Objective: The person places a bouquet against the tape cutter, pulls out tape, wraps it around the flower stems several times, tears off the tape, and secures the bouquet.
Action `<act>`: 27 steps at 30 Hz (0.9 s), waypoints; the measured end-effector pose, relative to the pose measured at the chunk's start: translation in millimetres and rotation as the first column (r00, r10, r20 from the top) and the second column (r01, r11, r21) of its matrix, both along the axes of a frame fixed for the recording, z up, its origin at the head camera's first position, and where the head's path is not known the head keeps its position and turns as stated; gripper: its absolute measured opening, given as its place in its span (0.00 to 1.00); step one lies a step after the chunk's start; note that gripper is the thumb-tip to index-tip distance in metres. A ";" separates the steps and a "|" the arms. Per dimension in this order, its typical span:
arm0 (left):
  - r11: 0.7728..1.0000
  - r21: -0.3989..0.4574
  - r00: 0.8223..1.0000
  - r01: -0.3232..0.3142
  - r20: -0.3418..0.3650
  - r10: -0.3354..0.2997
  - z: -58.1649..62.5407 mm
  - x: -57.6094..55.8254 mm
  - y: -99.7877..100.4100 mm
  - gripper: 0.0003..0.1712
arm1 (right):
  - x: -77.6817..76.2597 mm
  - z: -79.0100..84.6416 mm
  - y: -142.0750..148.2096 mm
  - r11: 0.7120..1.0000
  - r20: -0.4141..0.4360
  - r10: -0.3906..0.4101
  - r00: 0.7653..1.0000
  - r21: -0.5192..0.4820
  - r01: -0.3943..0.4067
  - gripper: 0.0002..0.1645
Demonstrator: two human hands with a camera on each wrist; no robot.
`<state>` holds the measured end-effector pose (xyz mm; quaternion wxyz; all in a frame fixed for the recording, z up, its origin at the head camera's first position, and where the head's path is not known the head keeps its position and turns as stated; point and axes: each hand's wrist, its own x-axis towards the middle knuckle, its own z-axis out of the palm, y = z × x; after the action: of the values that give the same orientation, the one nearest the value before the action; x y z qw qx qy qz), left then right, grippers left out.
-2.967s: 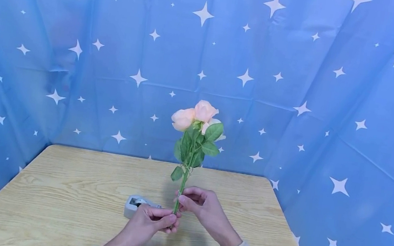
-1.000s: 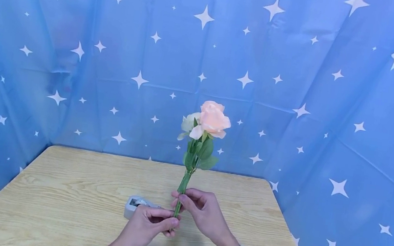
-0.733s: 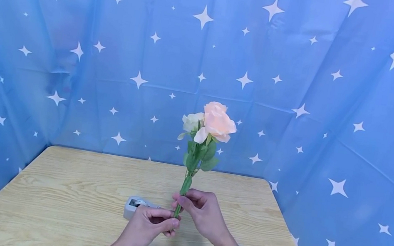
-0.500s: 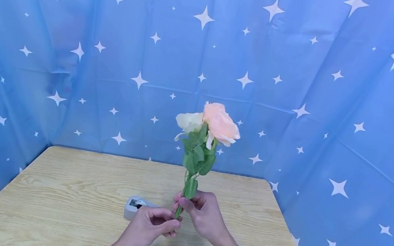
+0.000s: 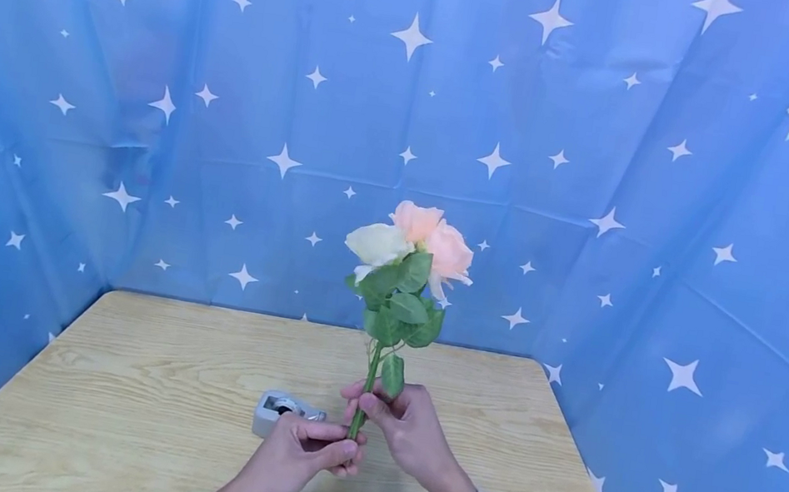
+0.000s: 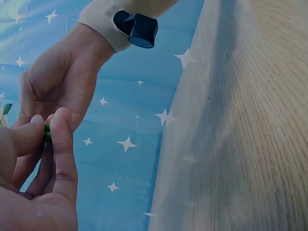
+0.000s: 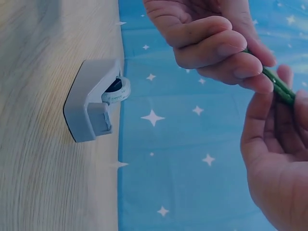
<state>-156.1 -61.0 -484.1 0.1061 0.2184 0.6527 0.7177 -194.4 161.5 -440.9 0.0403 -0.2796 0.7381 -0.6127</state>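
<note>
A small bunch of roses [image 5: 403, 314] stands nearly upright over the table, two pink blooms [image 5: 449, 249] and a white one [image 5: 379, 245] above green leaves. Down at the stem ends, my left hand [image 5: 293, 454] pinches the green stems between thumb and fingers. Just above it my right hand [image 5: 413, 434] grips the same stems [image 7: 279, 85], thumb facing me. In the left wrist view only a bit of green stem [image 6: 47, 131] shows between the left fingertips. Behind the left hand sits a grey tape dispenser [image 5: 267, 421], with its tape roll [image 7: 117, 90] visible from the right wrist.
The wood-grain table [image 5: 141, 379] reaches back to a blue curtain [image 5: 354, 106] with white stars, which also closes in both sides. A dark device [image 6: 139, 30] is strapped at the right sleeve's cuff.
The bunch has been turned in my fingers: the white rose has come round to the front left and the pink ones to the back and right. Both hands have stayed at the stems.
</note>
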 end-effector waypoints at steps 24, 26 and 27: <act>0.998 0.020 0.997 -0.052 0.054 0.051 -1.3 -2.2 10.2 0.17 | 1.0 -4.0 -0.6 0.998 -0.008 -0.059 0.998 -0.010 0.059 0.14; 0.999 0.024 0.998 -0.044 0.055 0.043 -1.7 -2.6 11.5 0.17 | 1.5 -4.8 0.0 0.998 -0.031 -0.061 0.998 -0.018 0.060 0.15; 0.999 0.022 0.998 -0.043 0.050 0.042 -1.9 -2.9 12.1 0.16 | 1.6 -5.3 0.4 0.998 -0.039 -0.063 0.997 -0.022 0.062 0.15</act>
<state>-159.0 -48.9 -486.1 0.1045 0.1877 0.6460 0.7325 -192.8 161.8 -446.2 0.0034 -0.2689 0.7409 -0.6154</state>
